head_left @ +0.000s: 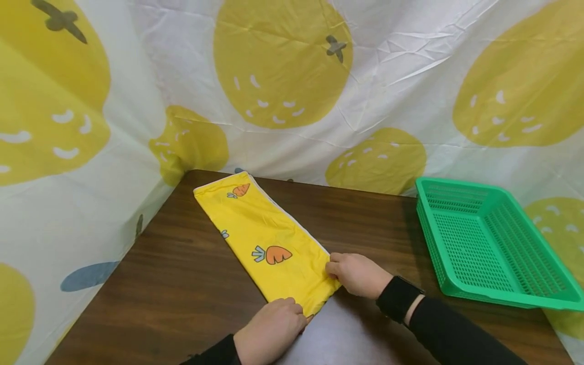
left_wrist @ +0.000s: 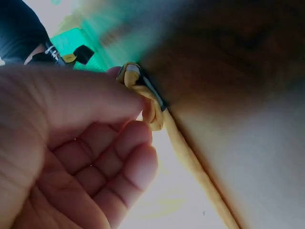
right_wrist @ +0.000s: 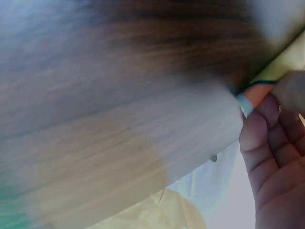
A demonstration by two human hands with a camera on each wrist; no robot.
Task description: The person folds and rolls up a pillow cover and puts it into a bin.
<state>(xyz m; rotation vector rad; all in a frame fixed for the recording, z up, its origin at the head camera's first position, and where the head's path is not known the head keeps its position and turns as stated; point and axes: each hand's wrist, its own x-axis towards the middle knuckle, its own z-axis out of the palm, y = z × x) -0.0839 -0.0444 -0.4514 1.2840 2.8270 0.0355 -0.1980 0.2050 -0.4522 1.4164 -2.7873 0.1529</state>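
A folded yellow cloth (head_left: 255, 228) printed with orange carrots and edged in white lies slantwise on the brown table. My left hand (head_left: 275, 327) pinches its near left corner, and in the left wrist view a rolled edge of the cloth (left_wrist: 151, 114) sits between thumb and fingers. At the near right corner, my right hand (head_left: 358, 274) pinches the fabric. The right wrist view shows a bit of carrot print (right_wrist: 259, 93) caught at the fingertips of that hand (right_wrist: 281, 143). How many layers are gripped cannot be told.
A green plastic basket (head_left: 499, 294) with a mesh floor stands at the right of the table (head_left: 182, 284). A white curtain (head_left: 283, 147) with yellow fruit shapes hangs behind the table and along its left side.
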